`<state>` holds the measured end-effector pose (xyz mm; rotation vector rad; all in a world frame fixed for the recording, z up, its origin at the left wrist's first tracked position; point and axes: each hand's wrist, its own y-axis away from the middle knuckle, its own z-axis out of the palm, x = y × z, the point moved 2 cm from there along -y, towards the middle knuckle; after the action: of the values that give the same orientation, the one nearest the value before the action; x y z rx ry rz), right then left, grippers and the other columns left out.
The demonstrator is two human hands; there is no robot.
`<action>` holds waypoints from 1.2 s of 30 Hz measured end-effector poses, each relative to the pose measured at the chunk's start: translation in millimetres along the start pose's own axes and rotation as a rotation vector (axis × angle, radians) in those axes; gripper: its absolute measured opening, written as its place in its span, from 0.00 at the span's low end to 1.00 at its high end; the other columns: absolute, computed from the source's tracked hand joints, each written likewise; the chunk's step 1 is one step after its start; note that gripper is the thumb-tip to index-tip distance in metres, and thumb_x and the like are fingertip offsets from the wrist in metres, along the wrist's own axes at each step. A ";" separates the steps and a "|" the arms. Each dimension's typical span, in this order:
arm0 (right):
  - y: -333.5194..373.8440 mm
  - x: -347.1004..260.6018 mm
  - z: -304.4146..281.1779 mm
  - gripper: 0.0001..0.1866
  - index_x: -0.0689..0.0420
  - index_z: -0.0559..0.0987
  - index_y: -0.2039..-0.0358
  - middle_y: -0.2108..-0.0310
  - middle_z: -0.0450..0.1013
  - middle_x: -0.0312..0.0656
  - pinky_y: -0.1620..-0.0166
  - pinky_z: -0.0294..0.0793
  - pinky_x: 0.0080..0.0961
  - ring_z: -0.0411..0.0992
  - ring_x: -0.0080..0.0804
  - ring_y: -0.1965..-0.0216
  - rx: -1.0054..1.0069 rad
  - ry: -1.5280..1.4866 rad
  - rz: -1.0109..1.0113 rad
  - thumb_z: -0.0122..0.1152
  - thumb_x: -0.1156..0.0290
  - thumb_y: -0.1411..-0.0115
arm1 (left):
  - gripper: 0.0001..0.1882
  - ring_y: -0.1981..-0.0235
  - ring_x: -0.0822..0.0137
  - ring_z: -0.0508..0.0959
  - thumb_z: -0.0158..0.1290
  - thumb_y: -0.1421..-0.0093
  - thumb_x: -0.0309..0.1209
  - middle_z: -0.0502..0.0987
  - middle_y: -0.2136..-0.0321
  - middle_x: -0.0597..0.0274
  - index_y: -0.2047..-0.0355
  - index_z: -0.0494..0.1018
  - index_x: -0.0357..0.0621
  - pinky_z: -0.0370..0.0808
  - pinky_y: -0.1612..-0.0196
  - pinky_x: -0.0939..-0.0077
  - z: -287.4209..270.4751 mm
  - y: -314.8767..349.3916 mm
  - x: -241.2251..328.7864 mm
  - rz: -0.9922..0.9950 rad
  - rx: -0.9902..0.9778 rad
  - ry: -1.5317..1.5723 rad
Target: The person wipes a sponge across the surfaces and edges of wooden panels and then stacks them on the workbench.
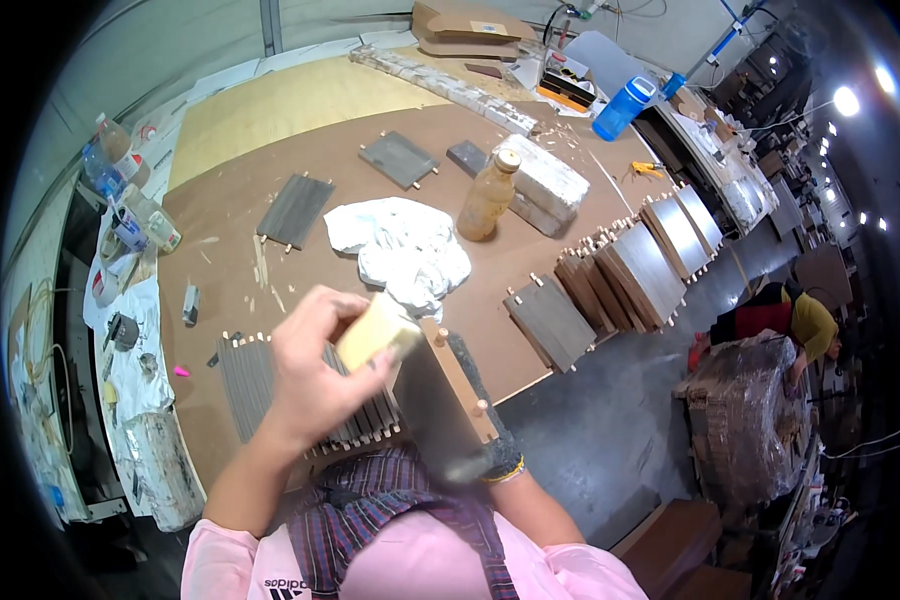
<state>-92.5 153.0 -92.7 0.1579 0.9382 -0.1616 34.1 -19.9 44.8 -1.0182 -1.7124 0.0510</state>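
Note:
My left hand is closed around a pale yellow sponge block, held by the upper end of a wooden panel. Dowel pegs stick out of the panel's light wood edge, and its grey face is blurred. My right hand, in a dark grey glove, grips this panel from its far side; most of its fingers are hidden. Below my left hand, a row of grey-brown panels with dowels sits at the table's near edge. A crumpled white cloth lies just beyond the sponge block.
On the brown-covered table stand an amber plastic bottle and a wrapped white block. Stacked doweled panels line the right edge. A blue bottle is farther back. Another person bends over a wrapped stack at right.

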 end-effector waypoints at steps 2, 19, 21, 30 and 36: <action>0.2 -2.5 4.2 0.74 0.61 0.47 0.27 0.28 0.50 0.50 0.30 0.53 0.42 0.53 0.43 0.29 -0.004 -0.131 0.000 0.82 0.43 0.66 | 0.17 0.70 0.67 0.78 0.64 0.54 0.26 0.76 0.69 0.57 0.64 0.74 0.34 0.75 0.65 0.76 2.5 0.8 9.2 0.068 -0.053 -0.014; 0.6 -38.0 26.2 0.43 0.63 0.58 0.31 0.38 0.65 0.58 0.38 0.70 0.48 0.68 0.51 0.39 0.097 -0.811 0.047 0.60 0.58 0.43 | 0.20 0.68 0.56 0.79 0.67 0.57 0.24 0.78 0.68 0.52 0.62 0.76 0.34 0.76 0.64 0.68 3.1 -3.2 -16.9 0.108 -0.016 -0.048; 0.7 -40.5 27.3 0.40 0.66 0.59 0.32 0.38 0.64 0.58 0.39 0.71 0.47 0.68 0.50 0.39 0.209 -0.735 0.138 0.59 0.65 0.43 | 0.21 0.67 0.55 0.79 0.67 0.58 0.24 0.78 0.68 0.52 0.62 0.76 0.34 0.76 0.64 0.67 -0.3 0.4 -19.9 0.122 -0.034 -0.070; -13.9 -73.7 38.9 0.34 0.68 0.66 0.38 0.46 0.73 0.54 0.43 0.75 0.41 0.75 0.48 0.47 0.230 -0.376 0.011 0.60 0.72 0.45 | 0.22 0.67 0.54 0.78 0.65 0.58 0.27 0.77 0.67 0.52 0.60 0.76 0.35 0.76 0.64 0.65 -11.8 6.0 -17.7 0.259 -0.134 -0.183; -11.1 -74.2 3.0 0.32 0.67 0.67 0.38 0.46 0.73 0.53 0.45 0.78 0.39 0.76 0.43 0.48 0.329 -0.219 0.010 0.59 0.75 0.44 | 0.22 0.71 0.58 0.79 0.67 0.57 0.36 0.79 0.68 0.59 0.60 0.80 0.41 0.77 0.71 0.66 -32.2 39.1 -7.6 0.315 -0.466 -0.091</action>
<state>-135.5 146.7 -31.5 0.4402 0.6870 -0.3172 83.5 -14.2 32.7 -1.6480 -1.6671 -0.1059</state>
